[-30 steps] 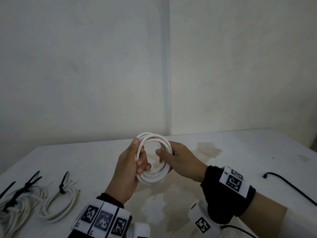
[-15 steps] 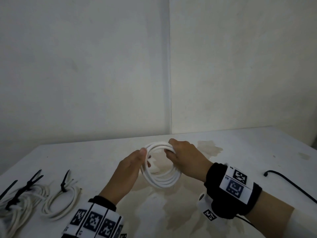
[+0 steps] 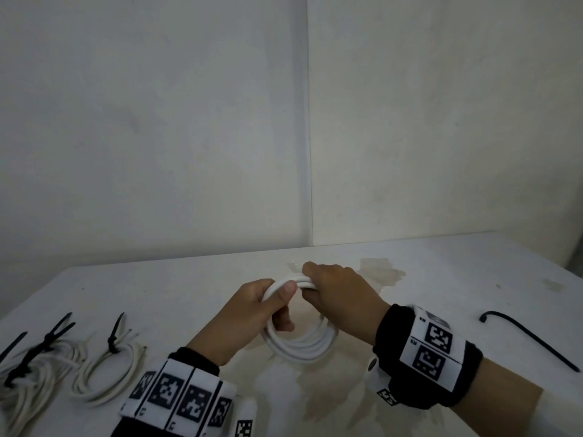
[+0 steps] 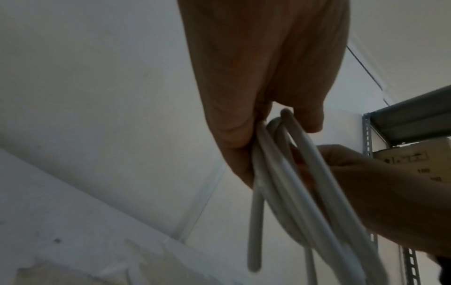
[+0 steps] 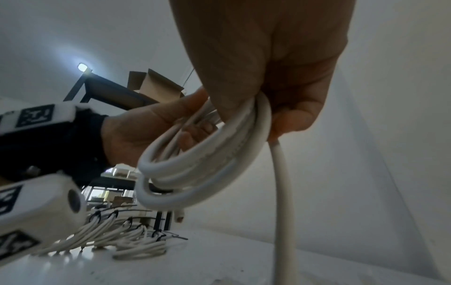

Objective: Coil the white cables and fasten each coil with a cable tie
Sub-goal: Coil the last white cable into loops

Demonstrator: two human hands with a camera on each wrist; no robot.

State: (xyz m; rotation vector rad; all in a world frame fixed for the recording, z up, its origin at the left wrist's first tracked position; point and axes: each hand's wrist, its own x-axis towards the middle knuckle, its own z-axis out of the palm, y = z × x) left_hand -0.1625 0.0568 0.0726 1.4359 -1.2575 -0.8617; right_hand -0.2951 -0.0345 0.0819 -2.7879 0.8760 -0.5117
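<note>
A white table (image 3: 441,279) with a brownish stain stands in a corner of plain pale walls. Above the stain, both hands hold one coil of white cable (image 3: 299,345), lifted off the tabletop. The left hand (image 3: 249,313) grips the coil's left side, thumb laid over the loops and fingers curled through the ring. The right hand (image 3: 340,294) closes over the coil's far top, knuckles up, its fingers wrapped round the bunched strands (the right wrist view shows them folded tight under the loops, one loose cable end (image 5: 283,192) hanging down). Left of the coil, a tied coil (image 3: 107,370) lies flat with a black cable tie (image 3: 115,334), and further left more tied coils (image 3: 28,383). Right of the coil lies a black cord (image 3: 530,339).
</note>
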